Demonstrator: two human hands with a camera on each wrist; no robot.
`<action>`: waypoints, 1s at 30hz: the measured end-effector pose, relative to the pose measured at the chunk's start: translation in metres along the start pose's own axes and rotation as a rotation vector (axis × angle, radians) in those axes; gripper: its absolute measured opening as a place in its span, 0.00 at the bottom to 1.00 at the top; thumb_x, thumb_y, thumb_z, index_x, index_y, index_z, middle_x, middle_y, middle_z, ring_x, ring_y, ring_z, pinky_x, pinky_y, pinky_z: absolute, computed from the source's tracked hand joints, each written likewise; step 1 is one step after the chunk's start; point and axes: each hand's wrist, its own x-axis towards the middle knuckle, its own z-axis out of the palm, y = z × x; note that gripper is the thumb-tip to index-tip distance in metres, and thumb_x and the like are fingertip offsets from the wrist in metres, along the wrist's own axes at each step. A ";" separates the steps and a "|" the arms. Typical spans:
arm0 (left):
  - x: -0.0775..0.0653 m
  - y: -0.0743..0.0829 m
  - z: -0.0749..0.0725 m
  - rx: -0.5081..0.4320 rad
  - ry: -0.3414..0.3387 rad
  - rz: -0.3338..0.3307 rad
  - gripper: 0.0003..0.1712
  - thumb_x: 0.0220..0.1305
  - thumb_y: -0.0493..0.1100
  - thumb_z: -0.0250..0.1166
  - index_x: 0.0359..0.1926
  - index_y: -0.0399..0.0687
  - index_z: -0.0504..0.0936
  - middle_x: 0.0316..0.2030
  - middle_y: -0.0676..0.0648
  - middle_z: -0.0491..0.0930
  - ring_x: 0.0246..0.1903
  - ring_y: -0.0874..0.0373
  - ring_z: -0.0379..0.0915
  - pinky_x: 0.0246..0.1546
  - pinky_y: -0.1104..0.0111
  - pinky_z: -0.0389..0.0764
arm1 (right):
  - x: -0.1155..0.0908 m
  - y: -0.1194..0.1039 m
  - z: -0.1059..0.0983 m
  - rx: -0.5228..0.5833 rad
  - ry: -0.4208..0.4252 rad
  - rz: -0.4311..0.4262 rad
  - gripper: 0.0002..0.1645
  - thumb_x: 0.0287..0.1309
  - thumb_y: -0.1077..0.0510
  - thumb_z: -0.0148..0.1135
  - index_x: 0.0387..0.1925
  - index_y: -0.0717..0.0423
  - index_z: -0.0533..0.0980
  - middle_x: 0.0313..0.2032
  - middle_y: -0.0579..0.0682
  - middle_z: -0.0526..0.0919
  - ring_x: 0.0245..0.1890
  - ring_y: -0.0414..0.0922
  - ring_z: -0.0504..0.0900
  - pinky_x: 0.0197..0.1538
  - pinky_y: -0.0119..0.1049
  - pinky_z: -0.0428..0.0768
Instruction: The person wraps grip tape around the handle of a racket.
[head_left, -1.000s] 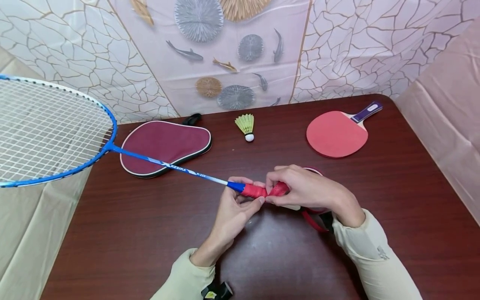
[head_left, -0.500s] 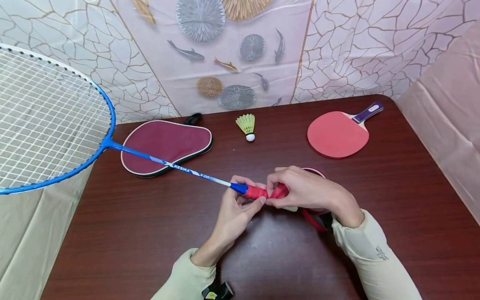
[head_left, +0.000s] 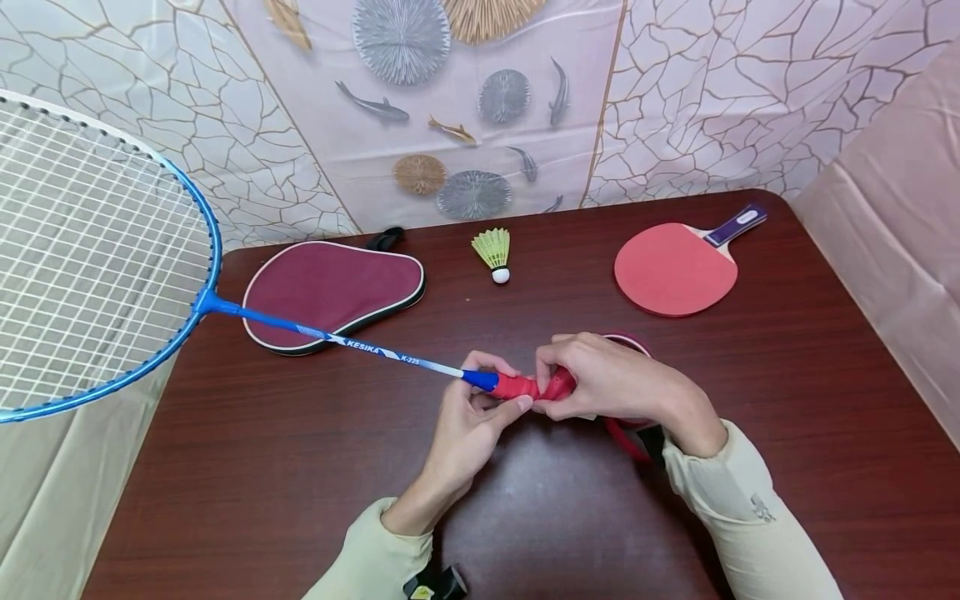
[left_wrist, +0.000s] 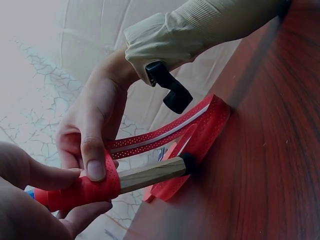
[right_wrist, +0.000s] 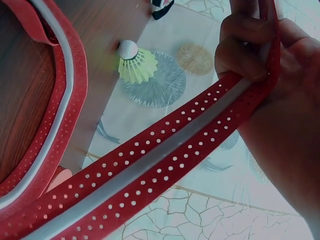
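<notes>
A blue badminton racket (head_left: 360,345) points left over the table, its strung head partly outside the head view. My left hand (head_left: 468,429) holds its handle just below the blue cone, fingers and thumb around the part wrapped in red grip tape (head_left: 516,387). At the lower end of that wrapping, my right hand (head_left: 626,379) pinches the tape, its thumb pressed on the handle in the left wrist view. Bare wooden handle (left_wrist: 152,174) shows beyond the wrapping, ending in a black butt. Loose perforated tape (right_wrist: 150,162) with a white centre strip trails from my right hand.
Along the back of the table (head_left: 300,433) lie a maroon paddle case (head_left: 330,287), a yellow shuttlecock (head_left: 492,252) and a red table tennis bat (head_left: 675,268). Loose tape loops rest on the tabletop under my right wrist. A patterned cloth (head_left: 450,100) hangs behind.
The racket has rolled about its shaft, its head now showing its strings more broadly and sitting a little lower and farther left. Both hands keep nearly the same place.
</notes>
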 end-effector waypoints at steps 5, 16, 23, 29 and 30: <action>-0.002 0.001 0.001 -0.005 0.013 -0.013 0.21 0.56 0.23 0.67 0.48 0.37 0.71 0.46 0.38 0.81 0.40 0.45 0.82 0.43 0.61 0.83 | 0.001 0.000 0.001 -0.014 0.021 0.019 0.20 0.44 0.46 0.78 0.28 0.41 0.72 0.25 0.38 0.73 0.24 0.34 0.71 0.24 0.30 0.72; -0.001 0.000 0.002 -0.064 -0.023 -0.044 0.25 0.56 0.26 0.69 0.48 0.40 0.65 0.49 0.38 0.76 0.48 0.48 0.77 0.48 0.63 0.81 | 0.004 -0.001 0.004 -0.009 -0.023 0.033 0.18 0.42 0.52 0.73 0.27 0.41 0.68 0.21 0.37 0.71 0.22 0.34 0.70 0.22 0.31 0.69; -0.002 -0.002 0.004 -0.075 -0.005 -0.061 0.24 0.56 0.26 0.69 0.48 0.40 0.66 0.44 0.37 0.76 0.40 0.48 0.82 0.41 0.65 0.83 | 0.005 -0.002 0.005 -0.013 -0.033 0.041 0.19 0.43 0.51 0.74 0.26 0.40 0.68 0.21 0.37 0.70 0.21 0.34 0.69 0.21 0.31 0.69; -0.005 0.001 0.006 -0.074 0.061 -0.104 0.28 0.55 0.25 0.69 0.51 0.40 0.65 0.47 0.38 0.78 0.42 0.48 0.81 0.42 0.64 0.83 | 0.005 -0.002 0.008 -0.012 -0.041 0.026 0.17 0.44 0.53 0.72 0.26 0.40 0.68 0.18 0.35 0.69 0.19 0.34 0.68 0.20 0.30 0.68; -0.005 0.002 0.007 -0.071 0.074 -0.111 0.28 0.55 0.25 0.69 0.51 0.39 0.65 0.48 0.38 0.78 0.43 0.48 0.81 0.43 0.64 0.83 | 0.005 -0.003 0.008 -0.013 -0.041 0.021 0.17 0.43 0.54 0.71 0.25 0.40 0.68 0.18 0.35 0.68 0.19 0.34 0.68 0.20 0.30 0.67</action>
